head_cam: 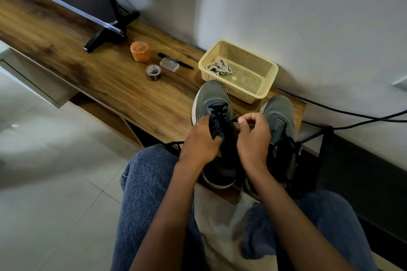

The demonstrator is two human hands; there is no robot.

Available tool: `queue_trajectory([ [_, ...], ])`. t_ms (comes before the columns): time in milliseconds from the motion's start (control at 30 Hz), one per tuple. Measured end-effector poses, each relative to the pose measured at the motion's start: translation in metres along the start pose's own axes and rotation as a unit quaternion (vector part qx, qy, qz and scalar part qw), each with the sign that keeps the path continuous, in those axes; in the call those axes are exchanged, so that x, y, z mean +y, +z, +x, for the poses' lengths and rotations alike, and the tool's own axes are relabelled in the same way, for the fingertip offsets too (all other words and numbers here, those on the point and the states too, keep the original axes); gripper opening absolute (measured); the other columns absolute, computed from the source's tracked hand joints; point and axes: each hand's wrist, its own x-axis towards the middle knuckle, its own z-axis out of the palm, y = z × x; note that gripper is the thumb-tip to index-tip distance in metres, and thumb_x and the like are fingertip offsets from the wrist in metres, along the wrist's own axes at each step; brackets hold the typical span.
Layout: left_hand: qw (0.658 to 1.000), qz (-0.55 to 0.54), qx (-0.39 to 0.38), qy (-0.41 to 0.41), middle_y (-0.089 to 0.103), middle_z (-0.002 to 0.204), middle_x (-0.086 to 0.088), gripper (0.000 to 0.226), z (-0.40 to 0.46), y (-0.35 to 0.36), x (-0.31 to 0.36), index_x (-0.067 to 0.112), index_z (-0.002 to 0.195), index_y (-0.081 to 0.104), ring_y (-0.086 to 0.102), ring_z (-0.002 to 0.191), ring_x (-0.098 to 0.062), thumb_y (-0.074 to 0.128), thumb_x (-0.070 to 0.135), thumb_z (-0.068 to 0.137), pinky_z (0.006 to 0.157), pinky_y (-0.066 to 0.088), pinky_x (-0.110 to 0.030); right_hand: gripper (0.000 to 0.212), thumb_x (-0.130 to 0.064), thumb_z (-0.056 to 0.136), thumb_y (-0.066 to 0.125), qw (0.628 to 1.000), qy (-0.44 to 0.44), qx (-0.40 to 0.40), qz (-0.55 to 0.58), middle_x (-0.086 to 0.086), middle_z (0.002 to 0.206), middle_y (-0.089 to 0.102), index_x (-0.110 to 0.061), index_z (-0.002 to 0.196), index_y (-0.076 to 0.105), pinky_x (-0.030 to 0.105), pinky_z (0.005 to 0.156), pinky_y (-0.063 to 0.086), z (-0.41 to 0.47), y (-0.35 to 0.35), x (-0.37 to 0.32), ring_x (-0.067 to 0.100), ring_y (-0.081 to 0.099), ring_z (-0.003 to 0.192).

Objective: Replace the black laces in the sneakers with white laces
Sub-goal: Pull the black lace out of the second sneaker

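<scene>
Two grey sneakers stand toe-away on the wooden bench. The left sneaker (210, 100) has a black lace (218, 110) threaded through its eyelets. My left hand (199, 141) grips that shoe's tongue and side near the collar. My right hand (253, 136) pinches a strand of the black lace between thumb and fingers above the shoe's throat. The right sneaker (279, 112) stands beside it, its rear half dark and partly hidden by my right hand. White laces (219, 67) lie bundled in a cream mesh basket (267, 79) behind the shoes.
On the wooden bench (110, 81) lie an orange lidded jar (140, 51), a tape roll (153, 72), a small clear box (169, 64) and a black marker (176, 60). A black stand foot (110, 31) sits at the back. Black cables (352, 116) run along the wall at right.
</scene>
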Motion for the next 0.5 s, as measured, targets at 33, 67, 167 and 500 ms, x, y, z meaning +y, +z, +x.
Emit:
queue_trajectory([
  [33,1.0,-0.004,0.004,-0.006,0.054,0.127,-0.008,0.049,0.0,0.0,-0.001,0.015,0.135,0.045,0.053,0.116,-0.026,0.06,0.014,0.088,0.099,0.046,-0.042,0.007,-0.011,0.093,0.054,0.999,-0.032,-0.016,-0.012,0.0,0.1,0.057,-0.017,0.091,0.055,0.014,0.074,0.043,0.0,-0.002,-0.003,0.001,0.049,0.082],
  [67,1.0,-0.005,0.006,-0.01,0.054,0.126,-0.007,0.049,0.0,-0.001,-0.001,0.015,0.135,0.046,0.053,0.115,-0.025,0.06,0.014,0.088,0.098,0.046,-0.04,0.01,-0.007,0.091,0.054,0.996,-0.079,-0.042,-0.031,-0.001,0.101,0.056,-0.017,0.094,0.057,0.019,0.077,0.045,0.0,-0.005,-0.007,0.003,0.051,0.085],
  [167,1.0,-0.004,0.009,-0.006,0.058,0.119,-0.005,0.041,0.001,-0.001,-0.002,0.017,0.129,0.051,0.056,0.107,-0.024,0.058,0.016,0.088,0.09,0.049,-0.038,0.024,-0.004,0.083,0.054,0.953,-0.22,-0.152,-0.139,-0.002,0.109,0.053,-0.015,0.103,0.062,0.026,0.083,0.042,-0.001,-0.01,-0.014,0.011,0.049,0.101],
  [500,1.0,0.003,0.006,-0.011,0.058,0.117,-0.006,0.042,0.0,-0.001,0.0,0.017,0.127,0.051,0.056,0.106,-0.025,0.058,0.015,0.085,0.09,0.049,-0.04,0.011,-0.011,0.069,0.077,0.838,-0.404,-0.119,-0.346,0.003,0.096,0.065,-0.013,0.078,0.072,0.04,0.069,0.046,0.008,-0.008,-0.001,0.03,0.058,0.092],
])
